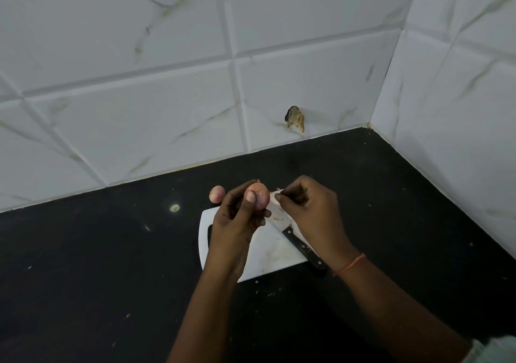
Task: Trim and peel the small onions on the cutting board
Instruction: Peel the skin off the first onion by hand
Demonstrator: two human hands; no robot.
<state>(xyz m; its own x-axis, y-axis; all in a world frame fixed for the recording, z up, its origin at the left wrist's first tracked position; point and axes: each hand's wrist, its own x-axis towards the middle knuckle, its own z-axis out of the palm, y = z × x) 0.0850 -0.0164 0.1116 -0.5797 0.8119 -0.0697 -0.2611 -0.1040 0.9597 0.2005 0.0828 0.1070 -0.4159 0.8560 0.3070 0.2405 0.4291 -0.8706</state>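
My left hand (pixel 237 220) grips a small pinkish onion (pixel 259 196) between thumb and fingers, raised above the white cutting board (pixel 268 254). Just to its right, my right hand (pixel 307 206) pinches a thin pale strip of onion skin (pixel 275 195) that still reaches the onion. A second small onion (pixel 217 194) lies on the black counter just beyond the board's far left corner. A black-handled knife (pixel 303 249) lies on the board's right side, its blade hidden under my right hand.
The black counter (pixel 111 251) runs into a corner of white marble-look tiled walls (pixel 446 111). A chipped hole (pixel 295 117) marks the back wall low down. Small peel scraps (pixel 276 218) lie on the board.
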